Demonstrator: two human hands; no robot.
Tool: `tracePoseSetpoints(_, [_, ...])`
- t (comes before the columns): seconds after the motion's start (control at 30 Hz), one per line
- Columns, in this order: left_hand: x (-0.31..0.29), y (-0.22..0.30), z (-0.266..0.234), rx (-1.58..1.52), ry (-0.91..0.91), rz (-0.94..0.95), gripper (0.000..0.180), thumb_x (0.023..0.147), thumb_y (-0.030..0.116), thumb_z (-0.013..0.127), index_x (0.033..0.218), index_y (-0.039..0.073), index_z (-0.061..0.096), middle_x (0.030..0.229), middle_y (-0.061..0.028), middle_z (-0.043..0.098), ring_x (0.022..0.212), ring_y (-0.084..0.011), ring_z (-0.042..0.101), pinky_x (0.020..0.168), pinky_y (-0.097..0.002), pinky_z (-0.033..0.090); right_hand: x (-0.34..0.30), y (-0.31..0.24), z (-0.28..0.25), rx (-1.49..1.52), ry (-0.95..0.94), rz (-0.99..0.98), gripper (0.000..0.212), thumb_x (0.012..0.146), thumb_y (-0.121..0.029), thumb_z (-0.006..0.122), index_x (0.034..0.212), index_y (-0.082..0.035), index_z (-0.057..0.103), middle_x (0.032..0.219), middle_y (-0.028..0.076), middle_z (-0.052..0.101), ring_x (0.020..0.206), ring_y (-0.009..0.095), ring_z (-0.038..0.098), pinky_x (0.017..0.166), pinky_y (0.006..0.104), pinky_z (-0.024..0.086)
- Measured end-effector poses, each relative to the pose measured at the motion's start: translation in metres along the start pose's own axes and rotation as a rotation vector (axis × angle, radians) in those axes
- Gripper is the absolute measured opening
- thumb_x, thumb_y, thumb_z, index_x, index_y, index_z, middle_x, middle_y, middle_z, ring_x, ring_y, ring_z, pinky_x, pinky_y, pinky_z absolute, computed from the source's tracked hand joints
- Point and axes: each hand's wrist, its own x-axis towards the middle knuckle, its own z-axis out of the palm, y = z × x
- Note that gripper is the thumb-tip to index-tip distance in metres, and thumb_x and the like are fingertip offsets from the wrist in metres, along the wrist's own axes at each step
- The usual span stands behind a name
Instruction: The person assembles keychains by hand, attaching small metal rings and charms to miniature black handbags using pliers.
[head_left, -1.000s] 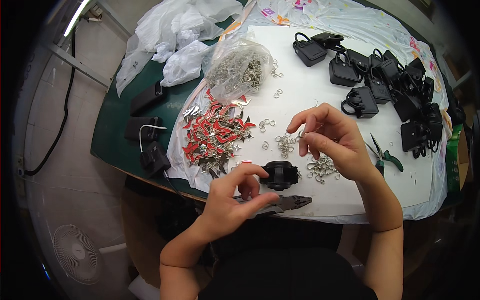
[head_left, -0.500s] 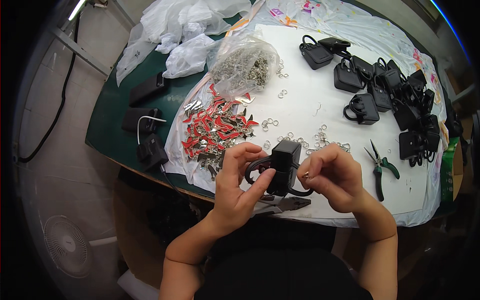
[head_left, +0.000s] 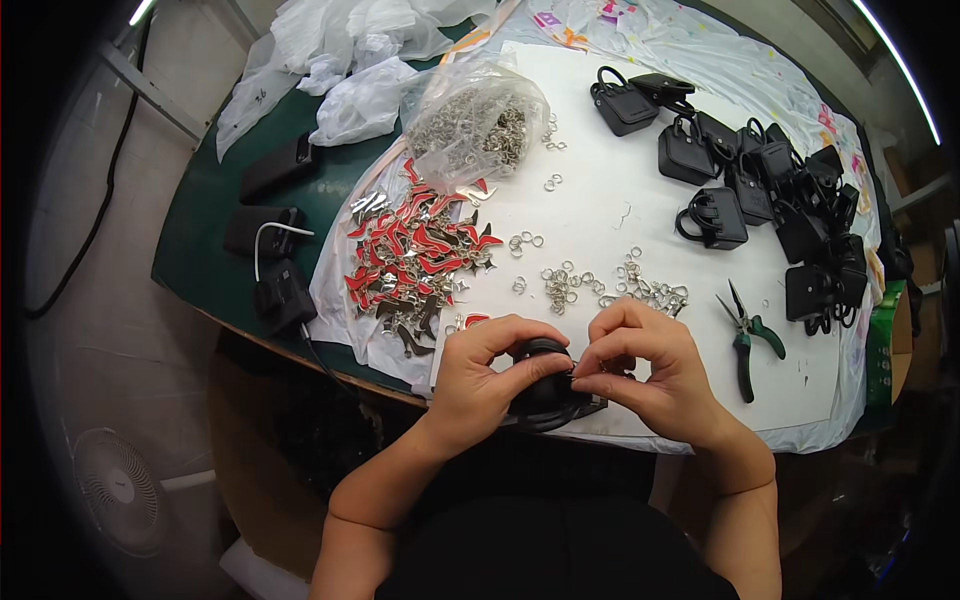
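My left hand (head_left: 480, 375) is closed round a miniature black handbag (head_left: 543, 398), which is tipped so that its looped handles face up and toward me. Thumb and fingertips of my right hand (head_left: 650, 370) are pinched together at the bag's right side, by its handle. A tiny metal glint shows at those fingertips; its shape is too small to make out. Just beyond the hands lie loose silver rings (head_left: 562, 284) and small clasps (head_left: 660, 296). Left of them is a heap of red and dark shoe-shaped metal charms (head_left: 425, 245).
Green-handled pliers (head_left: 743, 365) lie open at right. Several small black handbags (head_left: 690, 152) crowd the far right. A clear bag of metal hardware (head_left: 475, 125) stands behind the charms. Dark boxy devices (head_left: 265, 230) with a white cable and crumpled white plastic (head_left: 360, 105) occupy the left.
The handbag has been tilted over and lowered toward me. My right hand has moved left, bringing its pinched fingertips against the bag. The whole view has shifted slightly.
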Motion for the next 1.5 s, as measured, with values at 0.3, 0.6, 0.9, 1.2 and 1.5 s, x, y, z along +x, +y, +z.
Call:
tracePoseSetpoints(0.3, [-0.002, 0.004, -0.003, 0.096, -0.114, 0.101, 0.018, 0.087, 0.006, 0.074, 0.101, -0.004, 0.070, 0.093, -0.0093, 0.072, 0.083, -0.0115, 0.065, 0.075, -0.0252, 0.051, 0.003, 0.022, 0.005, 0.173, 0.039, 0.016, 0.008, 0.082, -0.004, 0.077, 0.088, -0.004, 0.071, 0.091, 0.003, 0.063, 0.072, 0.007, 0.057, 0.058, 0.0209, 0.045])
tracePoseSetpoints(0.6, [-0.009, 0.002, 0.005, 0.193, 0.029, 0.175, 0.021, 0.083, 0.003, 0.076, 0.103, -0.003, 0.072, 0.088, -0.0109, 0.073, 0.077, -0.0141, 0.069, 0.070, -0.0252, 0.053, -0.001, 0.034, 0.017, -0.104, 0.203, -0.303, 0.020, 0.079, 0.000, 0.077, 0.099, -0.004, 0.076, 0.089, 0.007, 0.070, 0.076, 0.016, 0.064, 0.063, 0.0266, 0.049])
tracePoseSetpoints(0.9, [-0.013, 0.003, 0.008, 0.287, 0.060, 0.264, 0.020, 0.080, -0.001, 0.077, 0.100, -0.003, 0.071, 0.085, -0.0101, 0.073, 0.075, -0.0144, 0.069, 0.069, -0.0250, 0.053, -0.001, 0.036, 0.014, -0.127, 0.161, -0.367, 0.024, 0.075, 0.004, 0.078, 0.098, -0.001, 0.074, 0.088, 0.010, 0.069, 0.075, 0.019, 0.062, 0.064, 0.0282, 0.048])
tracePoseSetpoints(1.2, [-0.013, -0.001, 0.009, 0.468, 0.031, 0.496, 0.025, 0.080, 0.008, 0.078, 0.101, -0.002, 0.069, 0.083, -0.0140, 0.070, 0.069, -0.0262, 0.068, 0.061, -0.0316, 0.052, -0.007, 0.030, 0.018, -0.027, 0.182, -0.281, 0.015, 0.079, -0.001, 0.079, 0.092, -0.002, 0.072, 0.084, 0.008, 0.068, 0.071, 0.015, 0.062, 0.062, 0.0260, 0.050])
tracePoseSetpoints(1.5, [-0.011, 0.000, 0.005, 0.437, -0.026, 0.441, 0.024, 0.077, 0.007, 0.080, 0.098, -0.001, 0.070, 0.084, -0.0132, 0.071, 0.071, -0.0233, 0.069, 0.063, -0.0297, 0.052, -0.016, 0.012, 0.013, 0.129, 0.088, 0.078, 0.013, 0.085, -0.002, 0.074, 0.098, -0.001, 0.070, 0.089, 0.008, 0.068, 0.071, 0.010, 0.061, 0.060, 0.0221, 0.049])
